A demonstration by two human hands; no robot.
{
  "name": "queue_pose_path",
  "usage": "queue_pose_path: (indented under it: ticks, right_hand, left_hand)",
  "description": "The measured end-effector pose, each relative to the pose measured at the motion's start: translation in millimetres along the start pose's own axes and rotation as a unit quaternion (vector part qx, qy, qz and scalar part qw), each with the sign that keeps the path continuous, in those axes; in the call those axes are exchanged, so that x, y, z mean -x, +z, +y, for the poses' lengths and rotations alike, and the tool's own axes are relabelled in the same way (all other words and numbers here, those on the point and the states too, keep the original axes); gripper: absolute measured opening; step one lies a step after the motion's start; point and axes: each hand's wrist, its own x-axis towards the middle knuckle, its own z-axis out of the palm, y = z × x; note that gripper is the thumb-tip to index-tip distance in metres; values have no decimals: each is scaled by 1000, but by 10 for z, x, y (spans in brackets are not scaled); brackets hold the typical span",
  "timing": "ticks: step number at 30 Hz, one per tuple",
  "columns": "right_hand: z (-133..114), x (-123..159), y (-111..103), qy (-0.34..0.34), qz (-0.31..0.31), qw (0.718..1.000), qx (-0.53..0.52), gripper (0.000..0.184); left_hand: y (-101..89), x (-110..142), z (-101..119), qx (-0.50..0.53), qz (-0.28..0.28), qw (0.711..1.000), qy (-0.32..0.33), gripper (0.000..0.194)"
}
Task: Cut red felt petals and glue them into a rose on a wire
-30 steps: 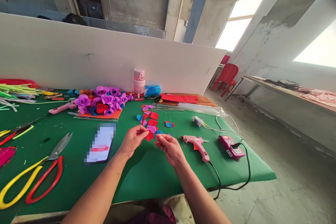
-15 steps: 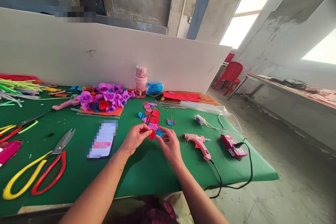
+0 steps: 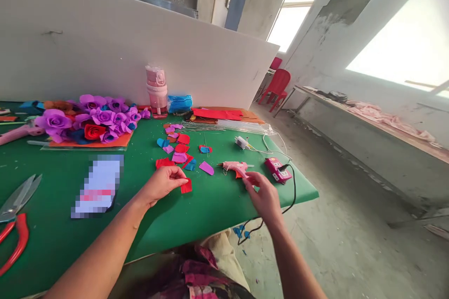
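Between thumb and fingers, my left hand (image 3: 159, 184) pinches a small red paper petal (image 3: 186, 186) just above the green table (image 3: 168, 233). My right hand (image 3: 264, 196) is closed around the handle of a pink hot glue gun (image 3: 234, 167), whose nozzle points left. The gun still appears to lie at table level. Past my left hand lies a loose cluster of cut petals in red, purple and blue, among them a red one (image 3: 183, 138). A single purple petal (image 3: 206, 168) rests left of the gun's nozzle.
Finished paper roses (image 3: 103, 116) are heaped at the back left near a phone (image 3: 98, 184) and scissors (image 3: 17, 210). A pink bottle (image 3: 156, 93) stands by the white partition. A purple power block (image 3: 277, 170) with a black cord and a white charger (image 3: 241, 142) lie to the right.
My right hand has left the petals and moved right onto the glue gun's handle. My left hand keeps the red petal, now nearer me. The view has swung right.
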Motion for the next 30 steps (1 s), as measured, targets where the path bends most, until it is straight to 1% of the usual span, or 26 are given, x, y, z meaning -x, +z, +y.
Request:
queue_pose_path:
  ticks: [2, 4, 6, 7, 10, 12, 14, 16, 18, 19, 21, 23, 24, 26, 27, 28, 29, 30]
  right_hand:
    - [244, -120, -102, 41, -14, 997, 61, 34]
    - [378, -239, -116, 72, -81, 993, 54, 37]
    - [410, -333, -77, 79, -142, 985, 52, 31]
    - [402, -371, -51, 77, -158, 982, 62, 27]
    - [349, -448, 1, 72, -179, 976, 95, 15]
    - [321, -460, -5, 74, -181, 978, 77, 16]
    - [298, -430, -44, 80, -163, 983, 29, 24]
    - [265, -356, -103, 98, -153, 981, -67, 32]
    - [210, -250, -164, 120, -147, 962, -197, 38]
    - [173, -191, -187, 132, -144, 950, -245, 40]
    - [89, -77, -212, 153, -137, 930, -305, 48]
    - [-1, 23, -200, 176, -161, 910, -339, 53]
    - [-46, 66, -181, 188, -186, 896, -355, 50]
    - [-130, 137, -125, 212, -234, 864, -392, 39]
    - [-169, 166, -92, 223, -248, 850, -409, 35]
    - [-206, 191, -59, 231, -252, 841, -419, 34]
    - [-242, 212, -29, 235, -256, 839, -419, 35]
    - [-276, 228, -2, 231, -263, 843, -409, 37]
  left_hand:
    - [19, -6, -38, -13, -5, 1000, -5, 23]
    - [28, -14, -78, -30, -4, 1000, -3, 22]
    - [31, -22, -113, -48, 2, 999, -1, 21]
    - [31, -25, -127, -56, 5, 998, 0, 21]
    - [37, -32, -159, -67, 6, 998, 1, 19]
    - [45, -36, -176, -71, 4, 997, 1, 18]
    - [54, -43, -196, -79, 4, 997, 4, 17]
    - [61, -52, -216, -89, 7, 996, 5, 16]
    - [65, -58, -231, -95, 10, 995, 5, 14]
    - [66, -58, -235, -97, 11, 995, 3, 14]
    - [68, -56, -238, -102, 11, 995, 3, 13]
    - [69, -52, -238, -111, 12, 994, 5, 14]
    - [70, -50, -237, -117, 12, 993, 7, 14]
    - [73, -46, -234, -130, 14, 991, 12, 13]
    - [76, -44, -230, -137, 16, 990, 16, 12]
    - [80, -41, -225, -143, 19, 989, 19, 12]
    - [86, -37, -217, -150, 23, 988, 23, 11]
    - [93, -32, -207, -156, 27, 987, 26, 10]
